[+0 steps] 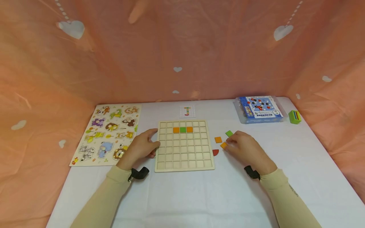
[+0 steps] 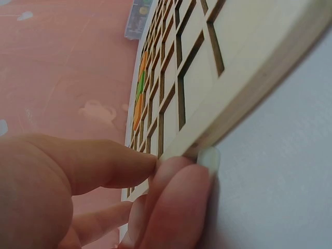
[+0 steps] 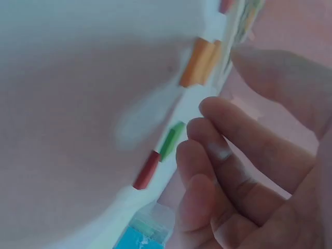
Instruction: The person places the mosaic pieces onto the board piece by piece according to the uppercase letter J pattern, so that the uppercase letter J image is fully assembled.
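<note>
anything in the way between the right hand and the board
Yes: a red piece and an orange tile lie flat between the right hand and the board; a second orange tile is right by the hand.

In the head view, one orange square tile (image 1: 223, 145) is partly hidden by the right hand (image 1: 243, 145); the beige sleeves (image 1: 99, 199) are cut off below. Lettering on the blue-and-white printed box (image 1: 260, 109) is too small to be read.
</note>
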Tool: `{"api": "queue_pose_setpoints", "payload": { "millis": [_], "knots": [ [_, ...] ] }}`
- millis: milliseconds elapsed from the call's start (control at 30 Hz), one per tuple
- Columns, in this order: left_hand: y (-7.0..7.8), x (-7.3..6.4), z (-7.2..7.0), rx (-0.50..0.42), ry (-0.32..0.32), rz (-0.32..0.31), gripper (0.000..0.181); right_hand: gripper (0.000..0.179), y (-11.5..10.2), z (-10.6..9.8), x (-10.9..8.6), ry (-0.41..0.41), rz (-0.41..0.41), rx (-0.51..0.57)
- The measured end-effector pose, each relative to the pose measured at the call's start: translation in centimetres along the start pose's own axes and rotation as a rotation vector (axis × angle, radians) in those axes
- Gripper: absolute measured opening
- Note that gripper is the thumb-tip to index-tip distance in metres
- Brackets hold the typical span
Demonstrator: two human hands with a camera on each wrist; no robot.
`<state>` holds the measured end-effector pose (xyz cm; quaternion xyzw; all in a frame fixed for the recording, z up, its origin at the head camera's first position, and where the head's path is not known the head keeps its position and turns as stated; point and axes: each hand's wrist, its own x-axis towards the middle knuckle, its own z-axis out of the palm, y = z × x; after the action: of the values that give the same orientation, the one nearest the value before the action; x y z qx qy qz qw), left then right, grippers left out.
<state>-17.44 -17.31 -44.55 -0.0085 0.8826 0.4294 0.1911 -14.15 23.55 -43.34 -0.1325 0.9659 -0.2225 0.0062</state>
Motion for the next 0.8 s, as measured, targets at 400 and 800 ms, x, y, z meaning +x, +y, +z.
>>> {"api": "queue_pose_setpoints", "payload": {
  "millis": [400,800],
  "knots": [
    [-0.1,0.0,0.0,-0.033,0.011,-0.018,0.071,0.022,-0.3,0.9,0.1,0.007,0.026,-0.037],
    [0.1,-0.2,0.0,-0.022,0.008,-0.021,0.071,0.018,-0.8,0.5,1.0,0.016,-0.008,-0.052]
  ]
}}
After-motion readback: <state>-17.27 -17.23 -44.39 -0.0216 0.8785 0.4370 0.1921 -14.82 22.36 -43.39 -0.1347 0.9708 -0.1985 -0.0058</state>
